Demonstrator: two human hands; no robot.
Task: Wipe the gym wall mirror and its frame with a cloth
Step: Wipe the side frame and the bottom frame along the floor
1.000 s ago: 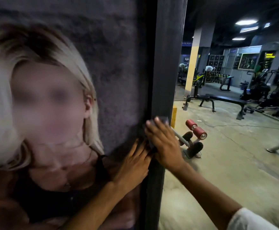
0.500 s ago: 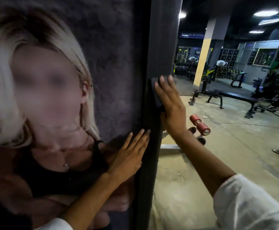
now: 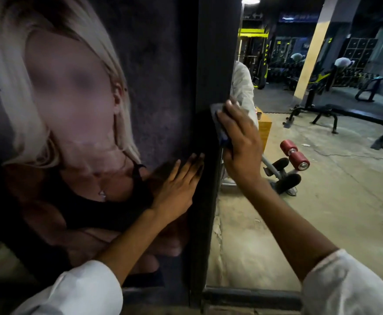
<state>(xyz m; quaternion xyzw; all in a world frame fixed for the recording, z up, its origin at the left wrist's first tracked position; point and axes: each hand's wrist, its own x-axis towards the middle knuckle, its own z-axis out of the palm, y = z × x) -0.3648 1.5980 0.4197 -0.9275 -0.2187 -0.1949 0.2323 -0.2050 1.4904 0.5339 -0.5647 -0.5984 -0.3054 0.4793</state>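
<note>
The cloth (image 3: 219,120), dark blue, is pressed flat against the dark upright of the frame (image 3: 215,53) by the right hand (image 3: 239,142). The fingers are laid out straight over it rather than clenched round it, and it lies at the edge where the frame meets the mirror (image 3: 322,212). The left hand (image 3: 176,189) is spread flat and released, braced on the poster (image 3: 149,64) just beside the frame, and nothing is held in it.

The task is judged to be partway through the frame. Only a middle stretch of this one upright is being worked. No streaks or damp marks are seen that would tell cleaned parts from uncleaned. The upper upright, the bottom rail (image 3: 252,296) and the glass itself are taken as probably still to be wiped.

Compared with a second ago, the right hand and cloth are found higher on the upright, no longer touching the left hand's fingertips. Against half a second ago, little change in their spacing is seen. The left hand is kept in its place on the poster.
</note>
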